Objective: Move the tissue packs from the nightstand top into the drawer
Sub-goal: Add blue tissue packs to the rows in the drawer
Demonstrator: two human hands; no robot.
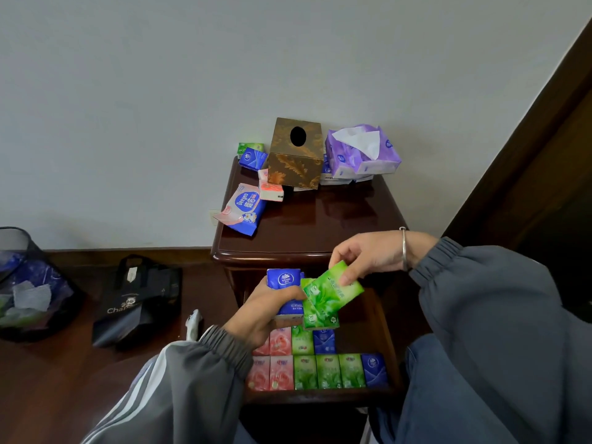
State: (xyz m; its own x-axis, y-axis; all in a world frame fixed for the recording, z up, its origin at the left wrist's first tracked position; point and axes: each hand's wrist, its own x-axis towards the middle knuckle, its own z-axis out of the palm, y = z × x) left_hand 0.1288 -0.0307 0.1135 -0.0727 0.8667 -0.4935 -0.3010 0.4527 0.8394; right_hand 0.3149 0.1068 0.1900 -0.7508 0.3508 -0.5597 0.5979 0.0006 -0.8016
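The dark wooden nightstand (307,225) has its drawer (381,318) pulled open, with rows of pink, green and blue tissue packs (326,371) standing inside. Above the drawer, my left hand (262,310) grips a blue tissue pack (284,280) together with a green one (317,312). My right hand (368,256) pinches another green tissue pack (333,283) at its top edge. On the nightstand top lie a blue pack (251,158), a green pack (248,146), pink packs (270,189) and a blue-pink wipes pack (242,208).
A brown patterned tissue box (296,155) and an open purple tissue pack (362,152) stand at the back of the top. A black mesh bin (25,283) and a black bag (137,299) sit on the floor to the left. A dark wooden frame (528,139) rises at right.
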